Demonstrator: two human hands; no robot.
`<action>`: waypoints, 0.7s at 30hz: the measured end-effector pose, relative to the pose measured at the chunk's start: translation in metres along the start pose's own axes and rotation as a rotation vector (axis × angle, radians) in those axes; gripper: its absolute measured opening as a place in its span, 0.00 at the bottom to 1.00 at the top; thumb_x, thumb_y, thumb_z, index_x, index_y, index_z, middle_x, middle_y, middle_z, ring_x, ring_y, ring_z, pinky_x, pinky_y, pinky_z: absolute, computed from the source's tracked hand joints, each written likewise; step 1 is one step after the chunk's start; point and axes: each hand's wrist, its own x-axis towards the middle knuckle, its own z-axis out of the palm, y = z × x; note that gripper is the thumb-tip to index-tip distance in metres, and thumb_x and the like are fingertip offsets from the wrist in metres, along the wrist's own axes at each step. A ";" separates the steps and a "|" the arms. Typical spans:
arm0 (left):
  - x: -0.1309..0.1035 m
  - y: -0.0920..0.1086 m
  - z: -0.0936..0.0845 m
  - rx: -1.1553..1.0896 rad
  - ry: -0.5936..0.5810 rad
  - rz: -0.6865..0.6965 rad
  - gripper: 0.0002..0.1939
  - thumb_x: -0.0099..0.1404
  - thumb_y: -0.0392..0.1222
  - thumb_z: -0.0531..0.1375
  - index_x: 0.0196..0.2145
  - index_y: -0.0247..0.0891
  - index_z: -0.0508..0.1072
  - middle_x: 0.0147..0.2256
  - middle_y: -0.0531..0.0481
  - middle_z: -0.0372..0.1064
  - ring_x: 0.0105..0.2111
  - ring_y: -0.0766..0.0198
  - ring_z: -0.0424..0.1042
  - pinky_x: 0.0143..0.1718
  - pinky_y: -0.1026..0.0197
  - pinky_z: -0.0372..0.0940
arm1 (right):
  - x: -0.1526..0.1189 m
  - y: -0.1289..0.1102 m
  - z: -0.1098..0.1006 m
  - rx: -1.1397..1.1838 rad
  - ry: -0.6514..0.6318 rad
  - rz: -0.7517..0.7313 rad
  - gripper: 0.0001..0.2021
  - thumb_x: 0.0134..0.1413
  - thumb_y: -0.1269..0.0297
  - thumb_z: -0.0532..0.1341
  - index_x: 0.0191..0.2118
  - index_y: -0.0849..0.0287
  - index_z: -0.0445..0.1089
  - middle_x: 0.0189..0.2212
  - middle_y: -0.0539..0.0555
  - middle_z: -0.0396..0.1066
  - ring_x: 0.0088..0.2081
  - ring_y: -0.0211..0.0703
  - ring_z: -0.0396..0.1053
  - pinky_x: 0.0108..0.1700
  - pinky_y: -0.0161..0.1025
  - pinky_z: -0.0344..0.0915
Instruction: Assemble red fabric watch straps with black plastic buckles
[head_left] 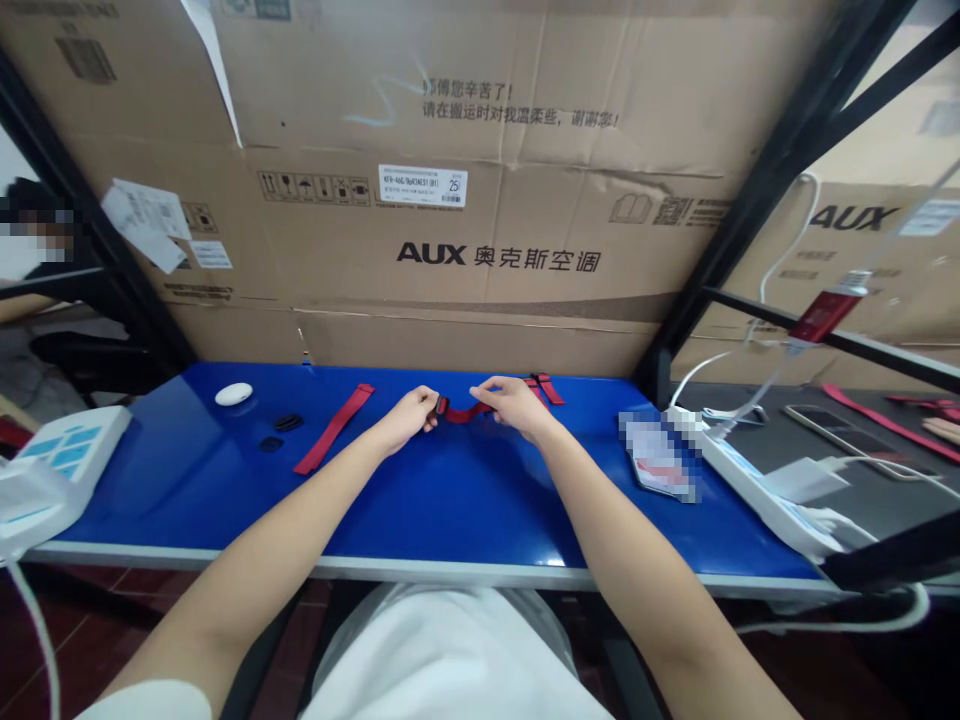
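My left hand (409, 420) is closed, pinching a small black buckle (442, 407) at one end of a short red strap (460, 415). Fingers of my right hand (516, 406) are closed on the strap's other end, and the strap sags slightly between the two hands just above the blue tabletop (450, 500). Left of my left hand lies a flat, loose red strap (334, 430). Beside it are a black plastic piece (288, 423) and a smaller black piece (271, 444). Another red strap with a black fitting (551, 389) lies behind my right hand, partly hidden by it.
A large cardboard box (480, 210) walls off the back. White oval object (234, 394) and power strip (64, 465) sit left. A phone (658, 455) and another power strip (757, 490) with cables lie right. At the right edge, another person's fingers (942, 430) show.
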 end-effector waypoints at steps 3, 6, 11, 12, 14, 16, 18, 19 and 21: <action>-0.005 0.006 0.008 -0.078 0.041 0.062 0.13 0.66 0.49 0.58 0.30 0.38 0.65 0.22 0.55 0.65 0.18 0.71 0.62 0.19 0.68 0.54 | -0.004 -0.004 0.002 0.180 -0.154 -0.013 0.21 0.45 0.48 0.67 0.41 0.57 0.70 0.16 0.45 0.64 0.16 0.33 0.59 0.18 0.32 0.52; -0.009 0.012 0.012 -0.118 0.066 0.174 0.14 0.67 0.52 0.56 0.33 0.39 0.62 0.33 0.51 0.73 0.19 0.73 0.64 0.19 0.68 0.55 | -0.006 -0.008 0.003 0.275 -0.160 -0.037 0.22 0.43 0.51 0.69 0.42 0.57 0.70 0.17 0.45 0.66 0.17 0.33 0.61 0.19 0.31 0.54; -0.008 0.013 0.010 -0.151 0.047 0.160 0.17 0.66 0.56 0.56 0.35 0.41 0.56 0.31 0.52 0.74 0.15 0.71 0.67 0.17 0.68 0.55 | -0.009 -0.014 0.007 0.471 -0.196 -0.045 0.18 0.41 0.53 0.71 0.34 0.61 0.73 0.24 0.52 0.73 0.25 0.39 0.70 0.28 0.36 0.66; -0.007 0.012 0.010 -0.147 0.046 0.150 0.17 0.66 0.56 0.56 0.35 0.41 0.56 0.29 0.54 0.73 0.15 0.70 0.68 0.17 0.67 0.57 | -0.010 -0.014 0.007 0.504 -0.258 -0.060 0.19 0.40 0.54 0.72 0.37 0.61 0.74 0.29 0.55 0.76 0.30 0.42 0.73 0.34 0.39 0.69; -0.004 0.010 0.010 -0.116 0.049 0.155 0.17 0.67 0.56 0.55 0.35 0.41 0.56 0.26 0.56 0.70 0.15 0.69 0.69 0.18 0.67 0.58 | -0.010 -0.014 0.008 0.501 -0.331 -0.075 0.21 0.40 0.55 0.72 0.40 0.61 0.74 0.34 0.58 0.77 0.35 0.46 0.74 0.40 0.44 0.69; -0.002 0.007 0.010 -0.051 0.055 0.202 0.15 0.68 0.54 0.53 0.35 0.41 0.55 0.24 0.57 0.68 0.15 0.69 0.68 0.18 0.67 0.59 | -0.010 -0.012 0.011 0.389 -0.279 -0.108 0.19 0.42 0.54 0.71 0.39 0.61 0.75 0.33 0.57 0.76 0.34 0.45 0.73 0.40 0.44 0.69; -0.002 0.004 0.011 0.035 0.057 0.268 0.13 0.70 0.52 0.51 0.35 0.41 0.55 0.22 0.58 0.66 0.15 0.70 0.67 0.19 0.67 0.60 | -0.009 -0.010 0.015 0.207 -0.149 -0.184 0.16 0.43 0.53 0.69 0.35 0.60 0.77 0.33 0.56 0.75 0.35 0.43 0.71 0.42 0.43 0.67; -0.003 0.003 0.011 0.078 0.057 0.295 0.13 0.70 0.51 0.51 0.35 0.41 0.55 0.22 0.59 0.65 0.15 0.70 0.66 0.19 0.67 0.60 | -0.008 -0.010 0.017 0.124 -0.093 -0.223 0.15 0.44 0.53 0.69 0.33 0.60 0.77 0.34 0.55 0.74 0.36 0.43 0.71 0.43 0.42 0.66; -0.005 0.002 0.012 0.150 0.047 0.334 0.11 0.71 0.50 0.49 0.35 0.41 0.55 0.21 0.60 0.63 0.16 0.70 0.66 0.21 0.66 0.60 | -0.008 -0.009 0.020 0.038 -0.053 -0.241 0.14 0.44 0.53 0.68 0.30 0.60 0.77 0.35 0.55 0.74 0.37 0.43 0.70 0.44 0.41 0.64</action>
